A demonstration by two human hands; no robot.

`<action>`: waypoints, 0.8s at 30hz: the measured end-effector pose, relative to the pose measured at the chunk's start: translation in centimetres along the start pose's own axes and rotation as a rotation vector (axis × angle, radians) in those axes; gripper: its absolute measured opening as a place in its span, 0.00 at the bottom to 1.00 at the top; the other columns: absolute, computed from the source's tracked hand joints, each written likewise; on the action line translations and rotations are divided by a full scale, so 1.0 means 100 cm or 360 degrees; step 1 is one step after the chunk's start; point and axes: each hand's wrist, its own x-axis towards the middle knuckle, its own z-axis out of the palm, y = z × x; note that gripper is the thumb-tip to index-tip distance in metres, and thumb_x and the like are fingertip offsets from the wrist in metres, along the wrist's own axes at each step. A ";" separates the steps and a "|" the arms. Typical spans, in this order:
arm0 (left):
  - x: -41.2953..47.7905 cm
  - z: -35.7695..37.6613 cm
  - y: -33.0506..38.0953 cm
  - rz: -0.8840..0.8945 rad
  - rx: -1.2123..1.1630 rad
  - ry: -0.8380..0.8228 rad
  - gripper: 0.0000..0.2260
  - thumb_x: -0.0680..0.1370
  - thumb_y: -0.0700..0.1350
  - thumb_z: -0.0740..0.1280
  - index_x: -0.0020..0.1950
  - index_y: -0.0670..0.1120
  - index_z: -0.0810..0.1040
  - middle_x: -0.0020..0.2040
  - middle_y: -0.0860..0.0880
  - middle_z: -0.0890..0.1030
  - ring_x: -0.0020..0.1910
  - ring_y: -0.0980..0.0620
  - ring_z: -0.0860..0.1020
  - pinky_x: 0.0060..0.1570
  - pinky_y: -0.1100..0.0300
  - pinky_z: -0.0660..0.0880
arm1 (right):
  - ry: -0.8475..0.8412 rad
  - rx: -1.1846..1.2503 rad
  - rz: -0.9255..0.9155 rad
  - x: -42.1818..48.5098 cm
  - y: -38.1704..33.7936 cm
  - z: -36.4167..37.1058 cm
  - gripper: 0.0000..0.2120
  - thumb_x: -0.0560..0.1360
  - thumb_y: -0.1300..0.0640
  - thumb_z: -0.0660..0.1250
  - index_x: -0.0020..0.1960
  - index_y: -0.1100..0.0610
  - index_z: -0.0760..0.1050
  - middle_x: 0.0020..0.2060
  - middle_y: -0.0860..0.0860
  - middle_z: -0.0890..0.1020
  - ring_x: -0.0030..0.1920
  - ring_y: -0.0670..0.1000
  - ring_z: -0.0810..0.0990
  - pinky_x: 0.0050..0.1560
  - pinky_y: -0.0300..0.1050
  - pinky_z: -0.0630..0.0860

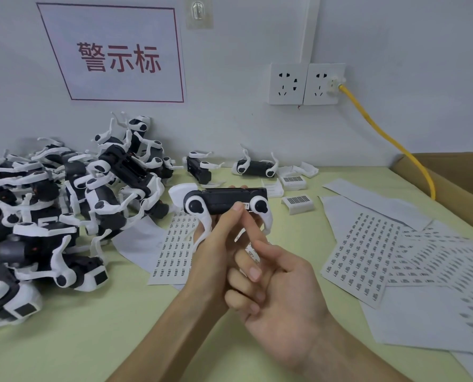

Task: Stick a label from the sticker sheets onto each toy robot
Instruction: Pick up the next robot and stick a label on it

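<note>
At the centre of the frame the left hand (pixel 216 252) holds one toy robot (pixel 225 201) up off the desk (pixel 119 326), lengthwise, its dark flank turned to the camera, probably so that the flat side is easy to reach. Its grip is closed round the body, thumb in front and fingertips showing over the top edge. A small white label (pixel 246 205) sits on that flank. The right hand (pixel 279 282) reaches up with a straight index finger, its tip at the label's lower edge, the other fingers loosely curled and holding nothing; this looks like smoothing the label down. Sticker sheets (pixel 367 257) lie fanned at the right, another just below the toy, close for the next peel. A pile of robots (pixel 64 202) fills the left; whether those carry labels cannot be told.
</note>
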 end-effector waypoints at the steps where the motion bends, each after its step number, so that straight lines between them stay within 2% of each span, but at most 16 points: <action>1: 0.000 0.000 0.000 -0.0002 0.0003 0.0003 0.27 0.62 0.68 0.77 0.44 0.45 0.82 0.20 0.45 0.71 0.14 0.47 0.67 0.18 0.66 0.65 | 0.0010 -0.0008 0.0000 0.000 0.000 0.000 0.22 0.73 0.58 0.62 0.64 0.48 0.83 0.26 0.50 0.65 0.24 0.47 0.60 0.23 0.40 0.58; 6: 0.000 0.001 0.000 -0.0030 0.0001 -0.0014 0.26 0.61 0.68 0.76 0.41 0.47 0.83 0.21 0.45 0.72 0.15 0.47 0.68 0.18 0.65 0.66 | 0.0051 -0.0010 -0.0009 0.000 -0.001 0.001 0.21 0.74 0.58 0.61 0.63 0.49 0.83 0.26 0.50 0.64 0.24 0.47 0.59 0.23 0.40 0.58; 11: 0.000 0.002 0.000 0.0121 -0.0064 -0.0001 0.27 0.67 0.63 0.77 0.54 0.46 0.74 0.34 0.48 0.82 0.20 0.48 0.72 0.23 0.61 0.73 | 0.0056 -0.0014 -0.0043 -0.001 -0.005 0.003 0.21 0.73 0.58 0.62 0.63 0.50 0.84 0.26 0.50 0.65 0.24 0.47 0.59 0.24 0.40 0.58; 14: -0.001 0.002 0.000 0.0087 -0.0062 0.0011 0.29 0.67 0.62 0.78 0.58 0.46 0.75 0.30 0.48 0.80 0.18 0.49 0.70 0.21 0.63 0.71 | 0.0056 -0.0010 -0.0031 -0.001 -0.004 0.003 0.21 0.74 0.58 0.62 0.63 0.49 0.83 0.26 0.50 0.65 0.24 0.47 0.59 0.24 0.40 0.57; 16: -0.002 0.003 0.001 0.0041 -0.0046 0.0012 0.34 0.65 0.63 0.78 0.60 0.42 0.75 0.27 0.48 0.78 0.15 0.49 0.69 0.19 0.64 0.68 | 0.0060 0.0000 -0.0022 0.000 -0.003 0.002 0.21 0.75 0.58 0.61 0.64 0.49 0.83 0.27 0.50 0.65 0.24 0.48 0.59 0.24 0.40 0.57; 18: -0.001 0.002 0.002 0.0045 -0.0053 0.0009 0.37 0.65 0.63 0.78 0.63 0.39 0.74 0.29 0.48 0.80 0.15 0.49 0.69 0.18 0.64 0.68 | 0.0062 0.0000 -0.0018 0.000 -0.002 0.001 0.21 0.75 0.57 0.60 0.64 0.49 0.83 0.27 0.50 0.65 0.24 0.48 0.59 0.24 0.40 0.57; 21: 0.000 0.000 0.001 0.0101 -0.0057 -0.0045 0.35 0.63 0.64 0.78 0.59 0.43 0.73 0.35 0.47 0.83 0.17 0.49 0.71 0.19 0.63 0.71 | 0.0052 -0.0010 -0.0017 0.000 -0.002 0.001 0.20 0.75 0.57 0.61 0.63 0.49 0.83 0.27 0.50 0.66 0.24 0.47 0.60 0.24 0.40 0.57; 24: -0.001 -0.001 0.001 0.0163 -0.0060 -0.0058 0.33 0.62 0.63 0.78 0.57 0.46 0.71 0.35 0.46 0.83 0.18 0.49 0.72 0.21 0.61 0.73 | 0.0055 -0.0015 -0.0015 0.000 -0.003 0.001 0.20 0.75 0.57 0.61 0.63 0.49 0.83 0.27 0.50 0.66 0.24 0.47 0.60 0.24 0.40 0.57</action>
